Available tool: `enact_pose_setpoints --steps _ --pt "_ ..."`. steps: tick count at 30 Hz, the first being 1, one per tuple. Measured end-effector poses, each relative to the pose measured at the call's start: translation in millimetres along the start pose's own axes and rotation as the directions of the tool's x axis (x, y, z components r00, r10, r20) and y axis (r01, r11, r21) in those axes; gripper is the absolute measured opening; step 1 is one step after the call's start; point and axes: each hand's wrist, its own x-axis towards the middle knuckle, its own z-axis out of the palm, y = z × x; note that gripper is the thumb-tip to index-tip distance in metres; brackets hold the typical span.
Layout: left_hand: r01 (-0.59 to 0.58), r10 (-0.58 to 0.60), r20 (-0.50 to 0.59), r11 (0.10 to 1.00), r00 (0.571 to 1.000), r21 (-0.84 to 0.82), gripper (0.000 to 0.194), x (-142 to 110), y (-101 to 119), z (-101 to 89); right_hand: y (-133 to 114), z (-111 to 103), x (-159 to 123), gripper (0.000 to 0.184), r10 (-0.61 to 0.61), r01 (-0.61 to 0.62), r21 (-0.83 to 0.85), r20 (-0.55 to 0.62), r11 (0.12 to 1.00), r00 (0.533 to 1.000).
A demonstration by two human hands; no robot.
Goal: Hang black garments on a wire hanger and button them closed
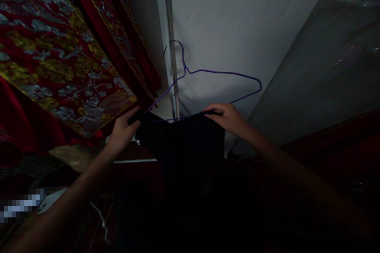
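Observation:
A purple wire hanger [219, 73] stands out against the pale wall, its hook pointing up left. A black garment [184, 138] is draped over the hanger's lower bar and hangs down into the dark. My left hand [124, 130] is closed on the garment's left top edge, by the hanger's left corner. My right hand [227, 116] is closed on the garment's right top edge at the bar.
Red cloth with gold and silver flowers [59, 47] hangs at the left in folds. A grey pipe [170, 27] runs down the white wall [237, 19]. A grey plastic-covered surface [326, 67] slopes at the right. Below is dark, with a pale cord [102, 217].

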Motion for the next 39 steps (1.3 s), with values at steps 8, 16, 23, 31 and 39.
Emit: enact_pose_setpoints --steps 8,16,23,31,39 --pt "-0.328 0.331 -0.271 0.943 0.904 0.055 0.042 12.0 70.7 34.0 -35.6 19.7 -9.3 0.02 -0.006 -0.002 0.057 0.143 0.998 0.99" --pt "-0.336 0.329 -0.227 0.942 0.917 0.007 0.024 34.4 65.0 48.7 -37.0 5.0 -23.3 0.032 0.037 -0.031 -0.052 0.116 0.998 0.993" --pt "-0.452 0.458 0.071 0.82 0.886 0.35 0.038 33.7 58.4 14.2 -39.2 -36.1 -44.3 0.097 0.062 -0.059 -0.261 0.002 0.964 0.998" --pt "-0.489 0.46 0.18 0.747 0.87 0.45 0.041 34.4 63.2 -26.1 -11.5 -77.7 -5.0 0.05 0.108 -0.141 -0.176 -0.183 0.974 0.977" --pt "-0.455 0.441 0.141 0.772 0.886 0.444 0.045 44.3 53.1 -34.4 -40.5 -110.5 6.1 0.026 0.287 -0.302 0.08 0.163 0.95 0.944"
